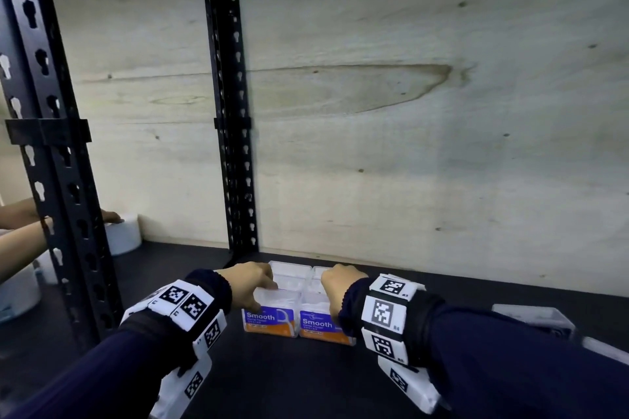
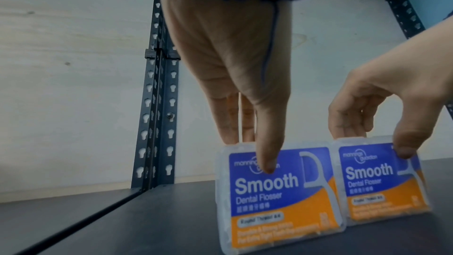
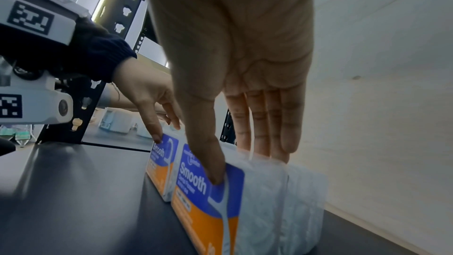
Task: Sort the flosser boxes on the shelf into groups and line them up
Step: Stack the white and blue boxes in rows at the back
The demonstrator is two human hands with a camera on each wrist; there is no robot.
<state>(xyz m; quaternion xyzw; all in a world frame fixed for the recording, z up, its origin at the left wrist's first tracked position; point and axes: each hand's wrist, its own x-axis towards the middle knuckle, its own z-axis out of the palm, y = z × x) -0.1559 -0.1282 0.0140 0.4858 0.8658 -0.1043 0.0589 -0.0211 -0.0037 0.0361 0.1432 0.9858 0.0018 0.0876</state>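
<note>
Two clear flosser boxes with blue and orange "Smooth" labels stand upright side by side on the dark shelf [image 1: 306, 381]. My left hand [image 1: 263, 292] pinches the left box [image 1: 269, 320] from above. Its thumb [image 2: 268, 160] presses the label of the left box [image 2: 279, 201] and its fingers reach down behind. My right hand [image 1: 328, 296] pinches the right box [image 1: 323, 328] the same way, thumb [image 3: 215, 172] on the label of that box [image 3: 203, 207], fingers behind. More clear boxes [image 1: 292, 270] stand directly behind the pair, also visible as the clear boxes [image 3: 306, 191] in the right wrist view.
Other clear boxes [image 1: 534, 316] lie on the shelf at the right. A black slotted post [image 1: 235, 112] stands just behind and left of the boxes, before a plywood back wall [image 1: 408, 112]. Another person's hand rests on a white roll [image 1: 122, 236] at far left.
</note>
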